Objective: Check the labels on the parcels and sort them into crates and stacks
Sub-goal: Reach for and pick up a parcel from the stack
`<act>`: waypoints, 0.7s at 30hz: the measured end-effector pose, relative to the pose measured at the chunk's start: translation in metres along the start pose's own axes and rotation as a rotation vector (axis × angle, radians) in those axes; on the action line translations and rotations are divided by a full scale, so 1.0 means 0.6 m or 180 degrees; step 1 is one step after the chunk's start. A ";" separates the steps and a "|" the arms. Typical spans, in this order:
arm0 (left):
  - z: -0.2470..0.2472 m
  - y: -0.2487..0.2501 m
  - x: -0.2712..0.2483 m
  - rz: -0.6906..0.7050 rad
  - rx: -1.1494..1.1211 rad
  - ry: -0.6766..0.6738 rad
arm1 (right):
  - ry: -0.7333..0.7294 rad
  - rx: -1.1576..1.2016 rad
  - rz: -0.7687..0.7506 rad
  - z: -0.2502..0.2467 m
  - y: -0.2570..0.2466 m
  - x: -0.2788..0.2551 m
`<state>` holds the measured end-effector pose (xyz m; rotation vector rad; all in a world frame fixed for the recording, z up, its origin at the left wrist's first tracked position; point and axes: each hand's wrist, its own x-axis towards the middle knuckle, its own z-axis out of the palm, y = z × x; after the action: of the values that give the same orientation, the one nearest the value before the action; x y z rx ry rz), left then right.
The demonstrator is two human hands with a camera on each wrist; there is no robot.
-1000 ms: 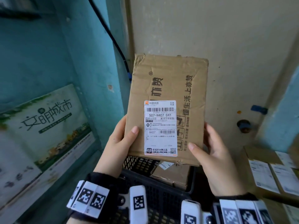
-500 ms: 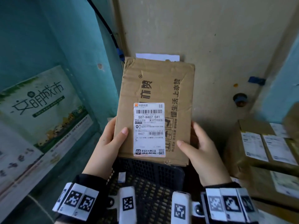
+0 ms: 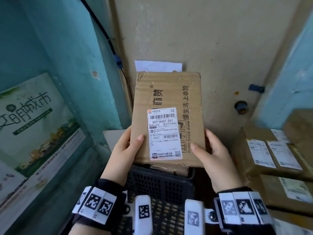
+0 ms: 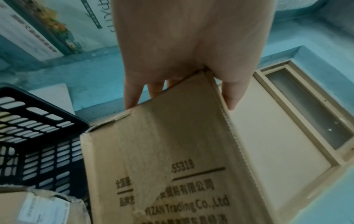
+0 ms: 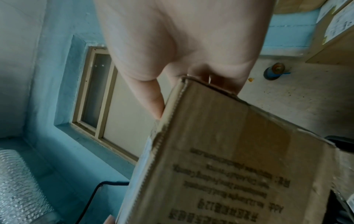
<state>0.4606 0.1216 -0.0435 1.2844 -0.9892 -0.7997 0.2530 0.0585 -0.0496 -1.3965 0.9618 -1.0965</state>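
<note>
Teal and beige walls meet in a corner behind a black crate (image 3: 162, 184) that holds brown parcels (image 3: 171, 168). Above it, the left hand (image 3: 126, 150) and right hand (image 3: 213, 155) grip opposite edges of a flat cardboard parcel (image 3: 169, 99), thumbs on its face. Its white label (image 3: 165, 134) reads "507-H407 041" and "H407". Labelled boxes (image 3: 264, 153) are stacked at the right.

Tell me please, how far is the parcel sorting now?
Done: a parcel lies in the black crate, and labelled boxes are stacked beside it. In hand: left hand and right hand hold a flat parcel, label up. Left: placing it.
</note>
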 end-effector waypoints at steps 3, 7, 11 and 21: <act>-0.008 -0.007 0.049 -0.0074 -0.0108 -0.0115 | 0.0106 0.0129 0.0069 0.009 -0.010 0.027; -0.003 -0.033 0.120 -0.0351 -0.0182 -0.0036 | 0.0140 0.0039 0.0114 0.015 -0.011 0.076; -0.003 -0.078 0.182 -0.0664 -0.0184 -0.0120 | 0.0075 -0.0264 0.0287 0.015 0.012 0.123; 0.015 -0.221 0.252 -0.1632 -0.0080 -0.0345 | 0.0111 -0.1063 0.1212 0.027 0.127 0.201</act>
<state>0.5178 -0.0373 -0.1530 1.5084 -0.7337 -1.2799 0.3001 -0.0615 -0.1122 -1.3814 1.4178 -0.6977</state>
